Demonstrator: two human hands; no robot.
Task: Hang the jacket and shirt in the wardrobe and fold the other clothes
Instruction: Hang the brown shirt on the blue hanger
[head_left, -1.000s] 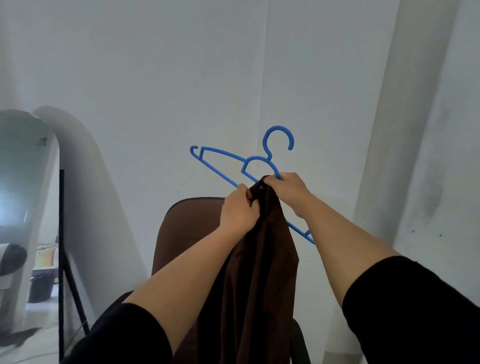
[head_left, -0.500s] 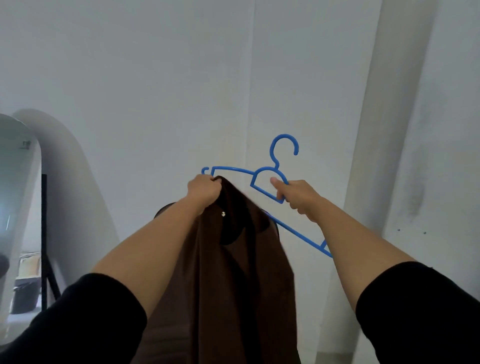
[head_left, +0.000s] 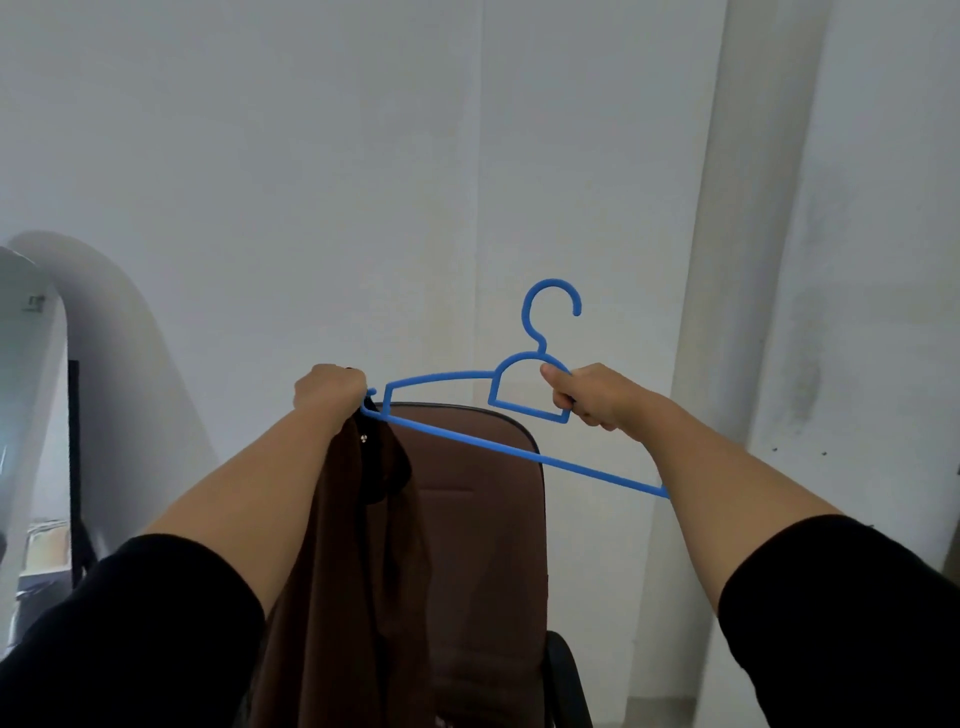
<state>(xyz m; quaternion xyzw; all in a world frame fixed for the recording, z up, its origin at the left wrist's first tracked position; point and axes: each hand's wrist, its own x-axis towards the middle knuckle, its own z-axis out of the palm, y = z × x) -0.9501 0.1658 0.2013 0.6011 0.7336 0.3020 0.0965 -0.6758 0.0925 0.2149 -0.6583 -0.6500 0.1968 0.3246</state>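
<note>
A blue plastic hanger (head_left: 467, 439) is held up in front of a white wall, hook upward. My right hand (head_left: 587, 397) grips the hanger at its centre loop. My left hand (head_left: 330, 387) is closed on the collar of a brown shirt (head_left: 358, 561) at the hanger's left tip. The shirt hangs straight down from that hand, a small white button showing near the top. The hanger's right end passes behind my right forearm.
A brown office chair (head_left: 483, 519) stands right behind the shirt, its black armrest (head_left: 566, 675) low at the right. A standing mirror (head_left: 26, 415) on a black frame leans at the left. A white column (head_left: 727, 312) runs up the wall at the right.
My hands have spread apart. The left hand drew the shirt collar left along the hanger to its left tip, and the hanger levelled out. The chair back now shows behind.
</note>
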